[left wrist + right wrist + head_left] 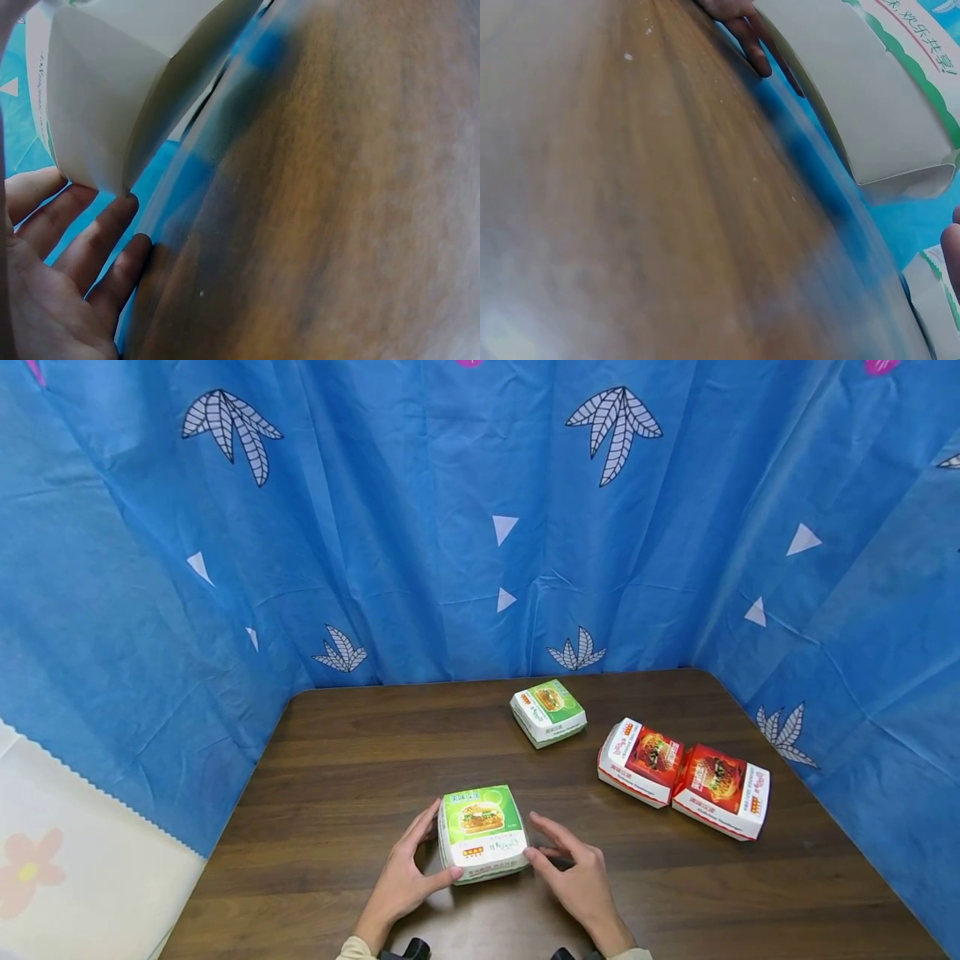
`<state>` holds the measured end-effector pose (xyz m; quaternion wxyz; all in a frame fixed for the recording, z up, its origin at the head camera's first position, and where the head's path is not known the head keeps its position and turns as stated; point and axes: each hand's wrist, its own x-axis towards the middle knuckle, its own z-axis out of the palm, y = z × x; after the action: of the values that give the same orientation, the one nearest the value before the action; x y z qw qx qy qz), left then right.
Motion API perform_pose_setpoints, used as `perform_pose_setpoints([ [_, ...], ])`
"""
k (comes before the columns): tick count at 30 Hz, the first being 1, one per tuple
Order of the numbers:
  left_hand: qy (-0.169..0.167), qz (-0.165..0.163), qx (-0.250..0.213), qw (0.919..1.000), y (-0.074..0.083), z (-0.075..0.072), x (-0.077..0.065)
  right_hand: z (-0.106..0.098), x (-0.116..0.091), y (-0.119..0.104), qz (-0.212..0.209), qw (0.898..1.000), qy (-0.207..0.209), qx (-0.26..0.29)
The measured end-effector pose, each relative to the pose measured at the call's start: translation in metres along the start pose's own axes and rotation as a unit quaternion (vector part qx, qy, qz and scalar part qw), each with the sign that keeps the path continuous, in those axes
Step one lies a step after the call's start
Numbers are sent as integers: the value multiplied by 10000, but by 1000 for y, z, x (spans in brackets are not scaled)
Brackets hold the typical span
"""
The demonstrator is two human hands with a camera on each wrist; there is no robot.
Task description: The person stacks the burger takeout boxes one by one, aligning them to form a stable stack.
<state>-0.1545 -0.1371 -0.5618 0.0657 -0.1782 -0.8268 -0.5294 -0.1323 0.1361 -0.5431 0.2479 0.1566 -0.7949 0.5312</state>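
Observation:
A green-and-white burger box (483, 831) is near the front middle of the wooden table. My left hand (405, 868) grips its left side, the thumb at the near corner and the fingers along the far left side. In the left wrist view, the fingertips of that left hand (75, 247) touch the pale side of the box (97, 97). Blue shows beneath the box (862, 90) in the right wrist view, so it appears raised off the table. At the right, my right hand (577, 868) has its thumb by the near corner and its fingers spread apart from the box.
A smaller green-and-white burger box (549, 712) sits near the table's back edge. Two red-and-white burger boxes (641, 760) (722, 789) stand side by side at the right. A blue curtain (450, 527) hangs behind the wooden table (360, 752).

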Motion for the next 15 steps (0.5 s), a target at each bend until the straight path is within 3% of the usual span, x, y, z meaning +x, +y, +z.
perform_pose_setpoints([
  [9, 15, 74, 100, 9999, -1, 1, 0, -9, 8, -14, -254, 9994, 230, 74],
  [15, 2, 114, 189, 9998, -1, 1, -1, -10, 8, 5, -44, 9985, 498, -207],
])
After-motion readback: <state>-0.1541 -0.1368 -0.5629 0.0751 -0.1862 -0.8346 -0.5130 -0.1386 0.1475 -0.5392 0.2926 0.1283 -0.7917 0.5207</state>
